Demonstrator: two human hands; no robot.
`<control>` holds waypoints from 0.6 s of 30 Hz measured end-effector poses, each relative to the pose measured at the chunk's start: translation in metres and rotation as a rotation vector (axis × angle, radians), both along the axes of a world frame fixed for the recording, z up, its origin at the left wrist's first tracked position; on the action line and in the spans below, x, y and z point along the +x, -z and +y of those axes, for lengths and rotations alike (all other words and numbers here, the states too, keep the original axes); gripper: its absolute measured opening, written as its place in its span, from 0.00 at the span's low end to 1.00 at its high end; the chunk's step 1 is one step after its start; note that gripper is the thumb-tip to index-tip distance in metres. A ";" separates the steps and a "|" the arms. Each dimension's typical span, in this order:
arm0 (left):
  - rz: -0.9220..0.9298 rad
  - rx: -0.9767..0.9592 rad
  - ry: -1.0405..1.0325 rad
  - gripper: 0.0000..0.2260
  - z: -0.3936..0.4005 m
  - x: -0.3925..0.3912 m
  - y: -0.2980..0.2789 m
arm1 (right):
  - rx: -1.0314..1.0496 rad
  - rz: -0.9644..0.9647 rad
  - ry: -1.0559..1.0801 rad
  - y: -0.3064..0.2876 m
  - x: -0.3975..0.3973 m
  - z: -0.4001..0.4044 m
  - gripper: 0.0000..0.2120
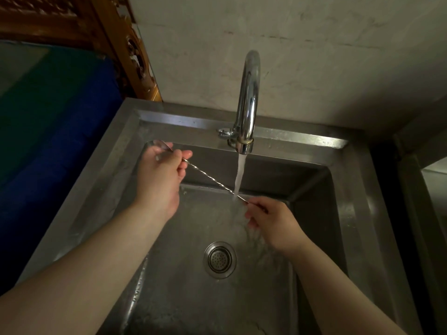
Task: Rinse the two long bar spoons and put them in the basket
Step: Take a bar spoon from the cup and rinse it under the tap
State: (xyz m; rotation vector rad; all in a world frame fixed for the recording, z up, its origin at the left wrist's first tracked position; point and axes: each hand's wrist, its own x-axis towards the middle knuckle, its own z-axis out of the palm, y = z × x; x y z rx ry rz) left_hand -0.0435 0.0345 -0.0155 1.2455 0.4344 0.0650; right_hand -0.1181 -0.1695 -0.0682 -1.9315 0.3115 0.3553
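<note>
We pinch one spoon [212, 178] with left hand [162, 175] and right hand [271, 221] under tap [248, 102] water; bowl half hidden, second spoon unclear.

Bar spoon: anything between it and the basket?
Cannot tell: no basket is in view. Both hands, left and right, hold the bar spoon under the faucet stream over the sink.

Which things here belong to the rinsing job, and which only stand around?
For the job:
- bar spoon, held by left hand and right hand
- faucet with running water
- sink

Just around:
- drain strainer
- carved wooden frame
- blue cloth
</note>
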 end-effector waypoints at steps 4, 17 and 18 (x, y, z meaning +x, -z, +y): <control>-0.017 -0.005 -0.075 0.10 0.014 0.004 0.000 | 0.162 0.017 0.064 -0.009 0.011 0.011 0.10; 0.014 0.029 -0.109 0.13 0.039 -0.002 0.001 | 0.287 -0.105 0.169 -0.009 0.002 0.016 0.07; 0.032 0.037 -0.091 0.13 0.035 -0.003 0.003 | 0.243 -0.105 0.170 -0.008 -0.003 0.013 0.07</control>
